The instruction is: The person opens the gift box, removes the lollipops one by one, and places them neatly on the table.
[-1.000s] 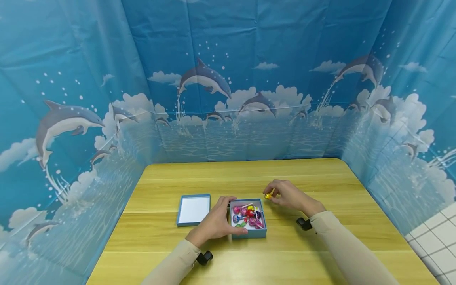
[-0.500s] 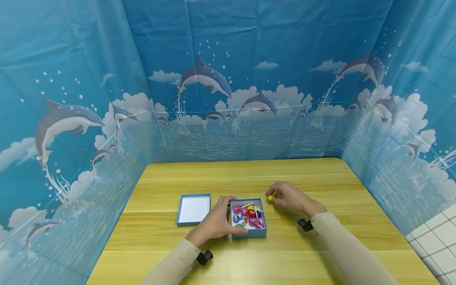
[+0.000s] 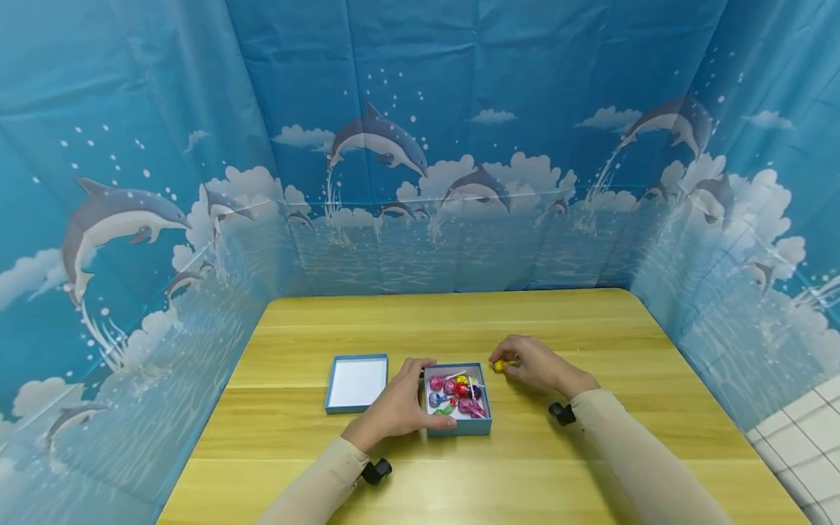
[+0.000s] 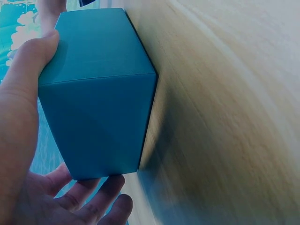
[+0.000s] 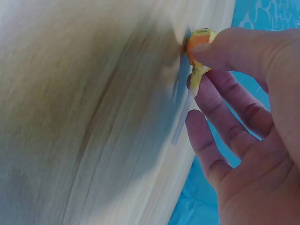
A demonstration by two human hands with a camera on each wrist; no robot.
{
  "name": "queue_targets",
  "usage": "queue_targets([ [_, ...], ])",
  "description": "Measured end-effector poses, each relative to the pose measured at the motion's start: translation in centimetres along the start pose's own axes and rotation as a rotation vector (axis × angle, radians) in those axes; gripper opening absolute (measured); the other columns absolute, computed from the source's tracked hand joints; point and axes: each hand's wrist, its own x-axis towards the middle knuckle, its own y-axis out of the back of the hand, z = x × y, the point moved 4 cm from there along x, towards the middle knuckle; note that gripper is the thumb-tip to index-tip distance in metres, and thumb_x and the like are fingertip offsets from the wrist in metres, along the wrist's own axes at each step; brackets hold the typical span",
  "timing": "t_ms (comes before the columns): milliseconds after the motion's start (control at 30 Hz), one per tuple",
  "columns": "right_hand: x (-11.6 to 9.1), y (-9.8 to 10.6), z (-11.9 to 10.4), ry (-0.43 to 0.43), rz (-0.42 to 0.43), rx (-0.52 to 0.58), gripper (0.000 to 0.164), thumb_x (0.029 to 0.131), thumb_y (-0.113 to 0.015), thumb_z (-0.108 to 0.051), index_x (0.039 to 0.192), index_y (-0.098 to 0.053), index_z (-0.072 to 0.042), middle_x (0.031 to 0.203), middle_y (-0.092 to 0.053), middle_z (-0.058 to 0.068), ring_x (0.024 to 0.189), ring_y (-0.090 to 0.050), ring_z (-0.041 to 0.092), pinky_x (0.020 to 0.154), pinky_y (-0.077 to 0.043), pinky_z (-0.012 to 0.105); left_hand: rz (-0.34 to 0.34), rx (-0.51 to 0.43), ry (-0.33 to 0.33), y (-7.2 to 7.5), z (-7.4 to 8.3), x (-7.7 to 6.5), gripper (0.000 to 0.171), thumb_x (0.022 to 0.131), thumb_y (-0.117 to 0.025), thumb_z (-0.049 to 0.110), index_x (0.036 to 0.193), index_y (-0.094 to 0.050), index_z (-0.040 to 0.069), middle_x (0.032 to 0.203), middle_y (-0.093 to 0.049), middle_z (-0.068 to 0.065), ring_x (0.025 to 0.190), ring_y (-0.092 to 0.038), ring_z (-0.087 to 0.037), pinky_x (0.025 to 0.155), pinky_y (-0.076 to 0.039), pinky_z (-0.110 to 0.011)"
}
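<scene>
A small blue box (image 3: 459,430) filled with several wrapped lollipops (image 3: 462,390) stands on the table in the head view. My left hand (image 3: 397,405) grips it from the left, thumb along the near wall and fingers at the far wall. In the left wrist view, the blue walls of the box (image 4: 101,126) show between thumb and fingers. Right of the box, my right hand (image 3: 534,363) pinches a yellow lollipop (image 3: 499,366) close over the tabletop. In the right wrist view, the thumb presses its yellow-orange wrapper (image 5: 202,33), and the white stick (image 5: 183,122) points away from the thumb.
Left of the box lies a shallow blue lid (image 3: 357,383), its white inside facing up. Both stand on a yellow wood-grain table (image 3: 446,328) with rounded far corners. A blue dolphin-print curtain (image 3: 420,248) encloses the table at the back and sides.
My right hand has moved slightly right and down toward the table with the yellow lollipop. My left hand keeps its grip on the box, which stays in place.
</scene>
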Motion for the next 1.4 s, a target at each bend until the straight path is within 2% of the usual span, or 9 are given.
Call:
queue_targets([
  [500, -0.1, 0.1, 0.1, -0.023, -0.021, 0.007, 0.022, 0.108, -0.081, -0.002, 0.124, -0.087, -0.016, 0.123, -0.081, 0.001, 0.113, -0.078, 0.022, 0.099, -0.069, 0.047, 0.006, 0.021, -0.008, 0.0, 0.1, 0.1, 0.124, 0.084, -0.099, 0.071, 0.179, -0.039, 0.019, 0.173, -0.051, -0.012, 0.145, -0.064, -0.031, 0.124, -0.058, -0.059],
  [767, -0.3, 0.7, -0.7, -0.033, 0.007, -0.006, 0.024, 0.108, -0.083, -0.006, 0.131, -0.085, -0.014, 0.128, -0.08, 0.004, 0.119, -0.076, 0.029, 0.106, -0.066, 0.056, 0.011, 0.026, -0.005, 0.0, 0.2, 0.1, 0.124, 0.084, -0.099, 0.072, 0.179, -0.039, 0.02, 0.173, -0.051, -0.011, 0.145, -0.065, -0.032, 0.123, -0.058, -0.059],
  [967, -0.4, 1.4, -2.6, 0.038, 0.033, -0.066, 0.027, 0.108, -0.083, -0.007, 0.135, -0.084, -0.01, 0.127, -0.08, 0.011, 0.119, -0.077, 0.034, 0.105, -0.066, 0.06, 0.005, 0.023, -0.001, -0.1, 0.1, 0.0, 0.124, 0.084, -0.1, 0.07, 0.179, -0.039, 0.019, 0.173, -0.051, -0.013, 0.148, -0.064, -0.034, 0.124, -0.057, -0.061],
  [1100, -0.4, 1.8, -4.3, 0.079, 0.024, -0.094, 0.028, 0.108, -0.084, -0.01, 0.136, -0.084, -0.01, 0.127, -0.08, 0.009, 0.119, -0.077, 0.034, 0.104, -0.065, 0.059, -0.001, 0.015, -0.001, -0.2, 0.1, -0.1, 0.125, 0.084, -0.099, 0.072, 0.179, -0.038, 0.019, 0.174, -0.05, -0.014, 0.147, -0.064, -0.035, 0.125, -0.057, -0.061],
  [1300, 0.0, 2.1, -7.7, 0.18, 0.008, -0.134, 0.025, 0.108, -0.084, -0.011, 0.133, -0.084, -0.014, 0.131, -0.081, 0.004, 0.116, -0.078, 0.029, 0.098, -0.067, 0.054, 0.006, 0.034, -0.049, -0.1, 0.3, -0.1, 0.123, 0.087, -0.096, 0.073, 0.178, -0.038, 0.013, 0.166, -0.053, -0.018, 0.135, -0.067, -0.031, 0.117, -0.06, -0.063],
  [1400, 0.4, 1.9, -9.4, 0.236, -0.019, -0.131, 0.024, 0.109, -0.084, -0.011, 0.132, -0.085, -0.015, 0.13, -0.081, 0.006, 0.113, -0.078, 0.027, 0.095, -0.068, 0.051, 0.005, 0.026, -0.049, -0.1, 0.3, -0.1, 0.124, 0.088, -0.096, 0.073, 0.179, -0.037, 0.012, 0.163, -0.054, -0.017, 0.129, -0.067, -0.028, 0.115, -0.061, -0.061],
])
